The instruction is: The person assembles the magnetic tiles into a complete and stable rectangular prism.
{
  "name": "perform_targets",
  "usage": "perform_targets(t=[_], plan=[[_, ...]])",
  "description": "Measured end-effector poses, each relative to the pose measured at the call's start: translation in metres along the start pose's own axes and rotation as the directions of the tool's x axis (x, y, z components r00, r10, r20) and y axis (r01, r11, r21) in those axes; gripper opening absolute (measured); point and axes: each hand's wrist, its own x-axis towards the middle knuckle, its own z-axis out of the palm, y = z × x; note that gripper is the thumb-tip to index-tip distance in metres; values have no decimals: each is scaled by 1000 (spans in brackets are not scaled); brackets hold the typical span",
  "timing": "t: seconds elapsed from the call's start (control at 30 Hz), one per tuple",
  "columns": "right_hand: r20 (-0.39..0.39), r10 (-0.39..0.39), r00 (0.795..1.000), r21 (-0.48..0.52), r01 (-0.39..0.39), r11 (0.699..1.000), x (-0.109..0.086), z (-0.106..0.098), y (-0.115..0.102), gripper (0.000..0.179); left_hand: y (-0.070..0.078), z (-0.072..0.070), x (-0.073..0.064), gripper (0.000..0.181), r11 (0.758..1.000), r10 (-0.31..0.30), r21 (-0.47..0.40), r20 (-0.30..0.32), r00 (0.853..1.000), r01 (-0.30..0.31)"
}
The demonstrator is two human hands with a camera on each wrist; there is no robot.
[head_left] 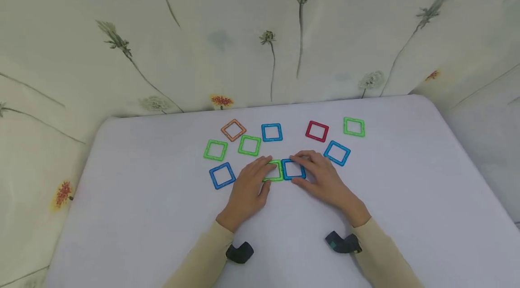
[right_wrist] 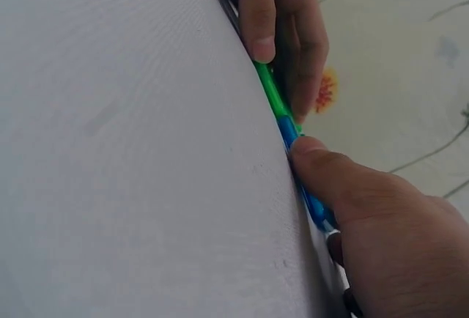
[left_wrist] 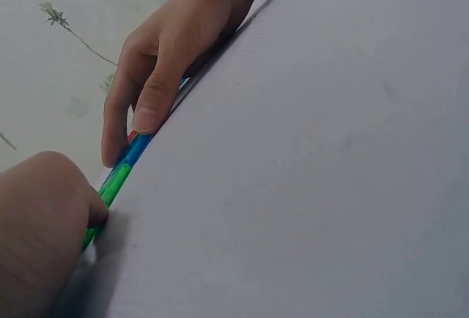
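Observation:
A green square magnetic tile, open in the middle, lies flat on the white table and meets a blue square magnetic tile edge to edge. My left hand holds the green tile from its left side, fingers at the far edge and thumb at the near one. From the right, my right hand grips the blue tile the same way. In the right wrist view the thumb presses along the blue tile's near edge. Parts of both tiles are hidden under the fingers.
Left of the hands lie an orange tile, two green tiles and a blue tile. Beyond the hands is another blue tile. Further right are red, green and blue tiles. A flower-patterned wall backs the table.

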Motion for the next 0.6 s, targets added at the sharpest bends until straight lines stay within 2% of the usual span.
perform_targets(t=[0.23, 0.37, 0.53, 0.6], plan=[[-8, 9, 1000, 20, -9, 1000, 5, -4, 1, 58, -3, -4, 7, 43, 1000, 30, -4, -43, 999, -30], [-19, 2, 1000, 36, -1, 999, 6, -3, 2, 57, -3, -5, 8, 43, 999, 21, -37, -61, 998, -23], [2, 52, 999, 43, -52, 998, -1, -2, 1, 60, 2, -6, 4, 41, 993, 22, -110, -94, 995, -32], [6, 75, 997, 48, -75, 996, -5, -2, 0, 61, 4, -6, 2, 41, 993, 33, -108, -107, 994, -45]])
